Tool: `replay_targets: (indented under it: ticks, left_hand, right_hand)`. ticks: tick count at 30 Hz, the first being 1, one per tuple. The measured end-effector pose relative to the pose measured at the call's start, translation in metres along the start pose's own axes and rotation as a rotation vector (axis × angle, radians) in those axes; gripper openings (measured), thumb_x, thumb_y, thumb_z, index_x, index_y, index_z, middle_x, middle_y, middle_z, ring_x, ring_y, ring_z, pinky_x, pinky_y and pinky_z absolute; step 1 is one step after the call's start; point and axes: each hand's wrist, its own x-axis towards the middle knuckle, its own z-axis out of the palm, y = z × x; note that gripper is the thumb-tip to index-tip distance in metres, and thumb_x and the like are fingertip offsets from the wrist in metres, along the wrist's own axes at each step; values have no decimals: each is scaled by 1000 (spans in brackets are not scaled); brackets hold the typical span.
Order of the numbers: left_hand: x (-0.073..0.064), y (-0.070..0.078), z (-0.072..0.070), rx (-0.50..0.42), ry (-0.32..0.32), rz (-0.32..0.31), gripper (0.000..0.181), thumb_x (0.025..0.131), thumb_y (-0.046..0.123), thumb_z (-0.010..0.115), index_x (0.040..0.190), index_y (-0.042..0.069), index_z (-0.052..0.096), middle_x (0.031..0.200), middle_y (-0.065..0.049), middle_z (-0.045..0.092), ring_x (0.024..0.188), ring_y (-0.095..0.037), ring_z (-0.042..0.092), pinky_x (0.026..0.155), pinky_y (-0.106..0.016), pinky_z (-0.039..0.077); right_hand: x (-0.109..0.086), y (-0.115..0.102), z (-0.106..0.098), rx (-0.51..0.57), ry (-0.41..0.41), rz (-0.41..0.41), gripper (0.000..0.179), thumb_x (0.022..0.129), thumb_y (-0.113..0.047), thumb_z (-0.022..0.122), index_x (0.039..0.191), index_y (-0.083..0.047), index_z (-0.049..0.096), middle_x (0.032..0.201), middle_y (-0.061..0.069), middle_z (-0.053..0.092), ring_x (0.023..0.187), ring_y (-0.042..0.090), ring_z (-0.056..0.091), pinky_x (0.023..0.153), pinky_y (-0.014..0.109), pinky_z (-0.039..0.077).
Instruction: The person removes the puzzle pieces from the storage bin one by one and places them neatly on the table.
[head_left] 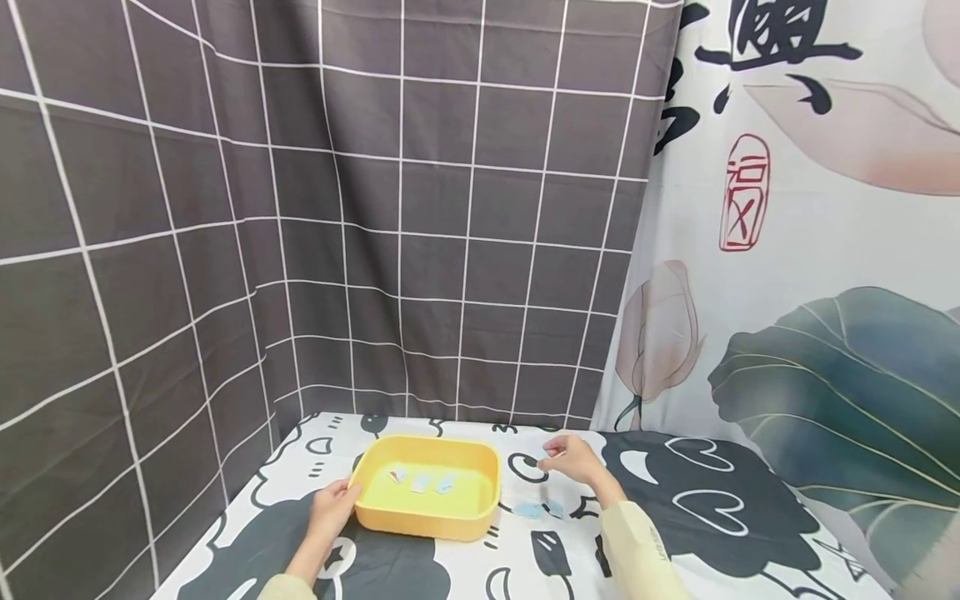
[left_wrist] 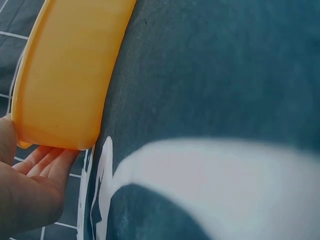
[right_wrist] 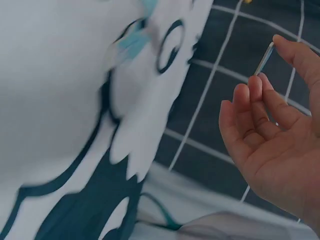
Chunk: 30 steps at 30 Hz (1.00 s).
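Note:
A yellow plastic bin [head_left: 423,525] stands on the patterned cloth, with a few small flat pieces [head_left: 420,482] lying on its floor. My left hand [head_left: 330,510] holds the bin at its left end; the left wrist view shows the thumb by the rim and the fingers against the end wall. Over the cloth right of the bin, my right hand [head_left: 576,462] pinches a thin flat piece [right_wrist: 265,59] between thumb and fingertips, seen nearly edge-on in the right wrist view. Light blue pieces [head_left: 527,509] lie on the cloth below that hand.
A black-and-white cartoon cloth [head_left: 517,554] covers the table. Behind it hangs a dark grid curtain [head_left: 450,275], and a white curtain with leaf and flower prints [head_left: 675,333] hangs at the right.

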Motion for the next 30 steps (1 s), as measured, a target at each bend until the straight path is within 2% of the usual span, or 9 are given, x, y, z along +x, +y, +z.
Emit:
replay_targets:
  ticks: [5, 11, 15, 17, 20, 24, 26, 30]
  left_hand:
    - [-1, 2, -3, 23, -1, 4, 46, 90, 19, 53, 118, -17, 58, 118, -33, 63, 96, -32, 68, 80, -36, 60]
    - [1, 1, -2, 11, -6, 0, 46, 90, 19, 53, 118, -17, 58, 116, -33, 64, 91, -27, 68, 77, -33, 60]
    - [2, 1, -2, 19, 0, -4, 45, 90, 19, 53, 117, -17, 59, 114, -32, 66, 88, -22, 67, 73, -27, 57]
    - [1, 2, -3, 12, -3, -4, 45, 91, 19, 53, 118, -17, 59, 116, -33, 65, 89, -24, 68, 74, -28, 58]
    - [1, 3, -4, -3, -13, -1, 46, 91, 18, 52, 119, -18, 57, 117, -34, 64, 90, -25, 69, 76, -31, 60]
    - [1, 3, -4, 10, -13, -6, 45, 90, 19, 52, 118, -17, 59, 114, -32, 66, 84, -16, 66, 70, -22, 54]
    - [1, 3, -4, 18, -13, -7, 45, 90, 19, 52, 118, -16, 59, 112, -30, 67, 82, -12, 64, 68, -18, 50]
    - [0, 3, -3, 1, -21, -6, 47, 91, 19, 51, 119, -18, 57, 119, -34, 63, 90, -25, 69, 76, -28, 59]
  right_hand:
    - [-13, 20, -6, -55, -13, 44, 37, 71, -8, 75, 103, 9, 67, 86, 10, 67, 81, 19, 60, 75, 34, 55]
    - [-24, 40, -9, -112, -51, 107, 33, 71, -8, 76, 99, 6, 68, 84, 6, 65, 78, 17, 58, 73, 34, 54]
    - [-28, 47, -9, -150, -75, 118, 31, 69, -7, 77, 96, 5, 68, 77, 3, 60, 73, 15, 53, 68, 29, 50]
    - [-29, 48, -8, -161, -83, 115, 29, 69, -6, 76, 94, 5, 68, 75, 3, 57, 72, 15, 51, 66, 27, 47]
    - [-30, 50, -7, -188, -84, 126, 30, 69, -6, 76, 95, 6, 68, 76, 4, 60, 71, 15, 52, 65, 28, 49]
    - [-34, 53, -4, -214, -75, 140, 32, 68, -6, 76, 96, 8, 67, 80, 6, 63, 72, 17, 54, 66, 31, 52]
    - [-36, 54, -3, -207, -74, 145, 34, 67, -5, 76, 96, 8, 67, 75, 5, 59, 69, 16, 51, 62, 28, 47]
    - [-38, 56, -1, -188, -74, 149, 36, 66, -4, 76, 99, 9, 66, 67, 2, 50, 65, 15, 46, 58, 24, 38]
